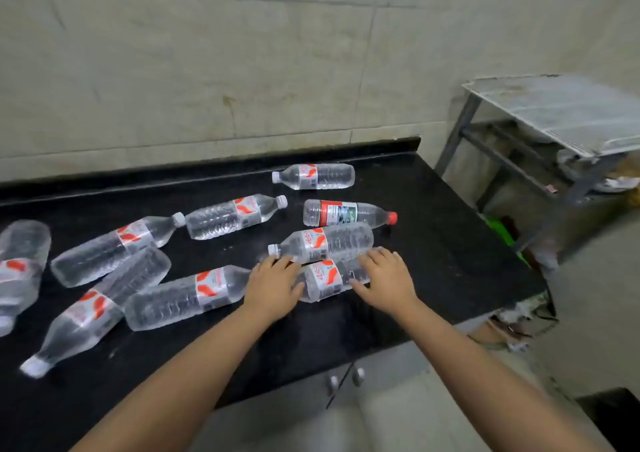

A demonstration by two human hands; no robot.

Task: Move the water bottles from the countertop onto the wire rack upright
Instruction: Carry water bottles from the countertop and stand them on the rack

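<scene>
- The black worktop [433, 243] is strewn with water bottles lying on their sides.
- The wire rack [568, 112] is seen well beyond the right fingers, bare on top.
- One lying bottle [325, 280] is gripped at both ends: the left hand [273, 287] is curled over its neck, the right hand [386, 278] over its base.
- A second bottle [325, 242] is touched just beyond the fingertips.

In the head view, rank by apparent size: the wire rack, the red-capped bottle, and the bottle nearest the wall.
1. wire rack, clearly the largest.
2. red-capped bottle, lying on the countertop.
3. bottle nearest the wall, slightly smaller; it lies farther from the camera, so the true difference is uncertain.
</scene>
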